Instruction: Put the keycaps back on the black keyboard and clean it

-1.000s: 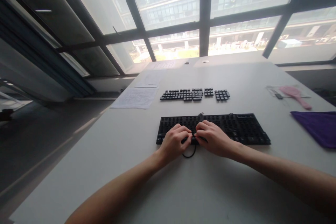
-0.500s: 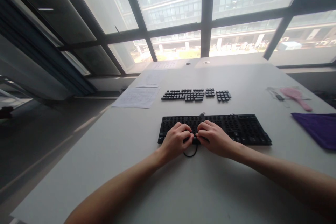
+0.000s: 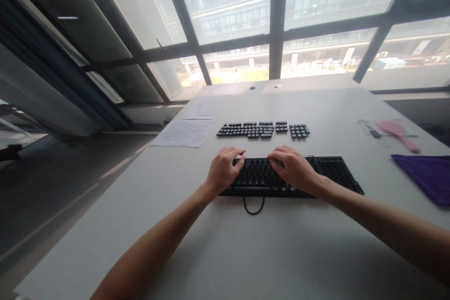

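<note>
A black keyboard (image 3: 330,176) with most caps off lies on the white table (image 3: 246,253). My left hand (image 3: 223,169) rests over its left end, fingers loosely curled, fingertips near the far edge. Over the middle, my right hand (image 3: 294,167) lies palm down. I see nothing held in either hand. A long bar key (image 3: 252,191) sits in the front row between my wrists. A thin black wire loop (image 3: 253,207) lies on the table just in front of the keyboard. Loose black keycaps (image 3: 262,129) are laid out in rows beyond the keyboard.
Printed paper sheets (image 3: 184,132) lie at the far left of the table. At the right are a pink brush (image 3: 397,133) on a clear bag and a purple cloth (image 3: 427,173). Large windows stand behind the table; its left edge drops to the floor.
Both hands left the keyboard's front edge, where they were pressed together, and moved apart toward its far edge. The long bar key now shows in the front row.
</note>
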`<move>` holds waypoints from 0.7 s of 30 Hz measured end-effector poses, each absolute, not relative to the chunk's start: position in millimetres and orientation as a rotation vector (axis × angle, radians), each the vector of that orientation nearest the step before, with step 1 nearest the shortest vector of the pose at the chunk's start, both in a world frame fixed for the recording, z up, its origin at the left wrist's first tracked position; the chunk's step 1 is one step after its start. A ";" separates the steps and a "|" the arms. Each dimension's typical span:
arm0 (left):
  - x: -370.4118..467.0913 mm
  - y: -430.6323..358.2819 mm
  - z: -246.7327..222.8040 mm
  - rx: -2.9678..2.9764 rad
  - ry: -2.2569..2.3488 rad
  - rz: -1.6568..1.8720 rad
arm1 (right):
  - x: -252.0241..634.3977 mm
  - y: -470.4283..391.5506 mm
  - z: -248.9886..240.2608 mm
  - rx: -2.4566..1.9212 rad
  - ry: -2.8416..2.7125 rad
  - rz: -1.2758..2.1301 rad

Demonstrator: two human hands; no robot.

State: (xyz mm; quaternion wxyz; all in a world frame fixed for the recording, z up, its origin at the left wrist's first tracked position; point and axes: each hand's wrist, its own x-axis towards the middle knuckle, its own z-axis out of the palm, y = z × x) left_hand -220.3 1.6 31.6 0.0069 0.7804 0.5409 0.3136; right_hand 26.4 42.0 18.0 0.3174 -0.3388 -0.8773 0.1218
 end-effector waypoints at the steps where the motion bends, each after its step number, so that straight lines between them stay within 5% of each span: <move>1: -223.6 14.4 34.9 2.439 1.719 0.984 | 23.9 55.1 21.2 -0.917 -2.307 0.280; 10: -224.4 122.8 27.4 2.498 1.967 0.569 | -26.6 150.4 18.1 -1.112 -2.584 -0.078; 21: -221.0 131.0 2.5 2.591 1.863 0.456 | -50.3 164.6 1.1 -1.010 -2.649 -0.177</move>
